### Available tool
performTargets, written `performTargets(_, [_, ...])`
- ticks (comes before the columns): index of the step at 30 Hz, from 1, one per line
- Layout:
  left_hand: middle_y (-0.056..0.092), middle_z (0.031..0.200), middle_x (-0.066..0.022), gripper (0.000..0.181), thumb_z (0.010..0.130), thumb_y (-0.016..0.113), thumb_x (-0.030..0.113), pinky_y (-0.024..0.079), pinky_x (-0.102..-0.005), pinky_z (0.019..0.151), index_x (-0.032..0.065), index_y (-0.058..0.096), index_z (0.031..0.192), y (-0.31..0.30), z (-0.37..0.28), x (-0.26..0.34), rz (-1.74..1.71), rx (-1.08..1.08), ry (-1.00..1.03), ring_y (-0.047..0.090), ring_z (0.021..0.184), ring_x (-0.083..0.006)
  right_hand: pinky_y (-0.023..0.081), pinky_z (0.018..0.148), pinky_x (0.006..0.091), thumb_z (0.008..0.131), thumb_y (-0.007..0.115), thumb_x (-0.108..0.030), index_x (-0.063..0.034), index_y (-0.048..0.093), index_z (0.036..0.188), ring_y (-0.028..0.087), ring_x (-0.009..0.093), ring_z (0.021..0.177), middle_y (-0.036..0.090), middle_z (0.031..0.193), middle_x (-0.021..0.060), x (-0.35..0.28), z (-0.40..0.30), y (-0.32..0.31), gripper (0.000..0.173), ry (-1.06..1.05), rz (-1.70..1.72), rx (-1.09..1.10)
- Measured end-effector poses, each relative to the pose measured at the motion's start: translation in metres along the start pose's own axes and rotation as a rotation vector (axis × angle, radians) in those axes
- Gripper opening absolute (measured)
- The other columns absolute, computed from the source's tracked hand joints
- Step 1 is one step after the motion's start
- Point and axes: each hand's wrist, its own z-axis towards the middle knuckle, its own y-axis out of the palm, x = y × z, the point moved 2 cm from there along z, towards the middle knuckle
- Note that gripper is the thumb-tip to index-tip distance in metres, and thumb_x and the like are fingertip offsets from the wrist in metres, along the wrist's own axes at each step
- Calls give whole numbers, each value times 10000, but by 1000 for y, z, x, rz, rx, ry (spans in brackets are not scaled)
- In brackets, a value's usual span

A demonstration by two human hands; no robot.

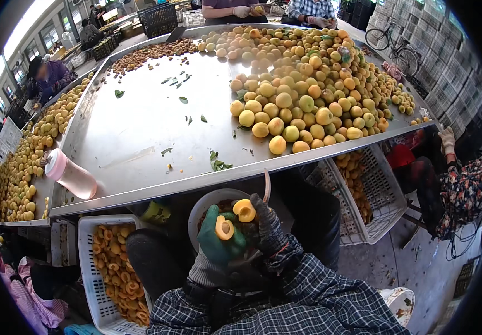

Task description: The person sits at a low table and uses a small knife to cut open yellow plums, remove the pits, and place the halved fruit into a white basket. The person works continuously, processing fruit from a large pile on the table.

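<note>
My left hand [220, 245], in a green-coated glove, holds an apricot half [224, 228] with its cut face up and a brown centre showing. Close beside it, my right hand [268, 228], in a dark grey knit glove, pinches another apricot half [245, 210], its cut face also turned up. A thin curved tool [267, 186], possibly a knife, sticks up from the right hand; its other end is hidden. Both hands are above a pale round basin [197, 209] between my knees, its contents mostly covered by the gloves.
A metal table [111, 167] in front carries piled whole apricots [308, 96], pits [153, 54], leaves and a pink bottle [71, 173]. Crates of apricot halves stand left [88, 268] and right [375, 226]. People sit at the far side and at right; a white bucket [398, 303] stands behind right.
</note>
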Motion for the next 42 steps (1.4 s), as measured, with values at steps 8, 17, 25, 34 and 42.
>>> performTargets(8, [557, 1128, -124, 422, 913, 426, 338, 407, -411, 958, 19, 488, 1183, 25, 9, 14, -960, -280, -198, 551, 1032, -217, 447, 510, 276, 866, 560, -247, -35, 596, 938, 554, 194, 580, 573, 701, 74, -74, 6, 15, 227, -217, -107, 33])
performTargets(17, [589, 1001, -114, 394, 898, 476, 287, 461, -344, 836, 1, 486, 1169, 8, -13, 43, -500, -76, -219, 584, 896, -210, 469, 560, 254, 834, 619, -264, -26, 591, 917, 580, 155, 626, 593, 693, 61, -112, -16, 85, 254, 458, 1049, -567])
performTargets(25, [616, 888, -105, 375, 884, 520, 241, 509, -284, 727, -15, 484, 1156, 6, -17, 36, -718, -216, -150, 612, 776, -204, 391, 466, 176, 851, 624, -243, -46, 611, 891, 518, 44, 574, 580, 670, -4, -122, -7, 5, 202, 250, 551, 50])
performTargets(34, [607, 838, -93, 497, 848, 572, 117, 502, -267, 632, -24, 346, 1268, 16, -15, 11, 14, -249, -71, 606, 692, -176, 362, 336, 232, 866, 574, -298, -45, 529, 777, 434, 93, 364, 495, 523, 37, -110, -1, -10, 272, 153, 647, 160])
performTargets(42, [613, 889, -107, 477, 877, 511, 222, 511, -285, 653, 15, 363, 1281, 59, 6, 43, -192, -158, -242, 613, 728, -178, 429, 636, 246, 850, 626, -236, -66, 590, 861, 536, 86, 735, 578, 778, -14, -92, -1, 3, 173, 254, 504, -167])
